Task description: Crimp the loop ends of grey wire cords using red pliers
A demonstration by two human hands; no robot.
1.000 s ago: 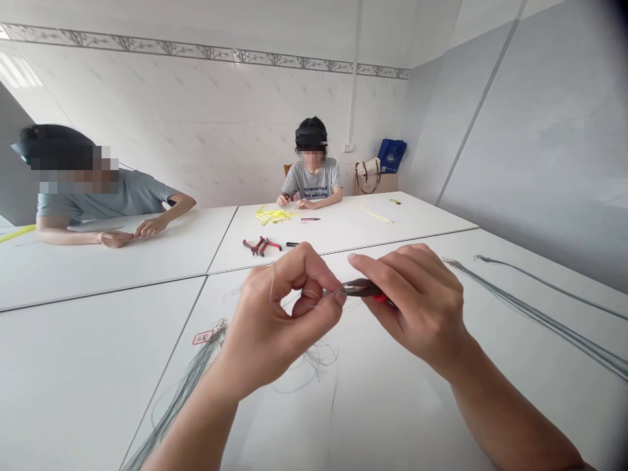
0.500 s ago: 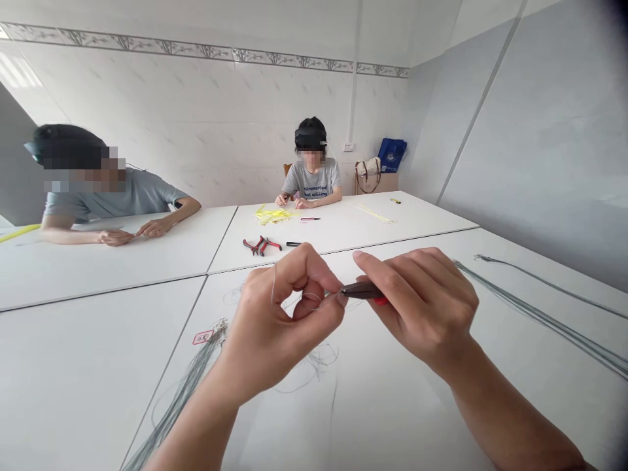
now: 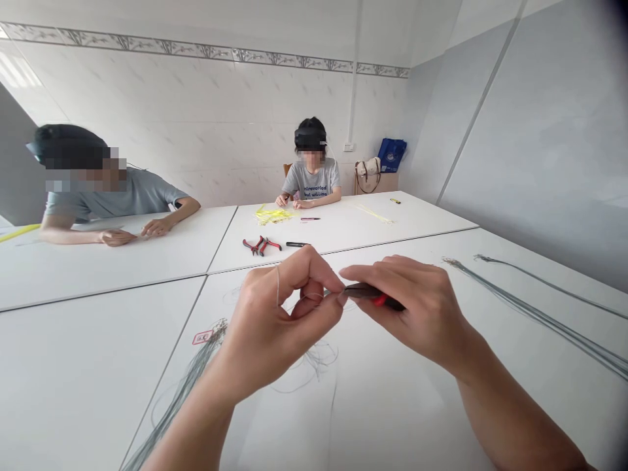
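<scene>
My left hand is raised over the white table, thumb and fingers pinched on a thin grey wire that loops past my index finger. My right hand is closed round small pliers with a dark head and red handles. The pliers' tip meets the wire right at my left fingertips. Both hands are touching or nearly touching in the middle of the view.
Loose grey wire bundles lie at left and right, with tangled strands under my hands. Red-handled pliers and yellow strips lie farther off. Two other people sit at the tables, one at left, one opposite.
My right hand has turned and dropped slightly, its fingers now lying flatter over the pliers. My left hand keeps its pinch on the wire almost unmoved.
</scene>
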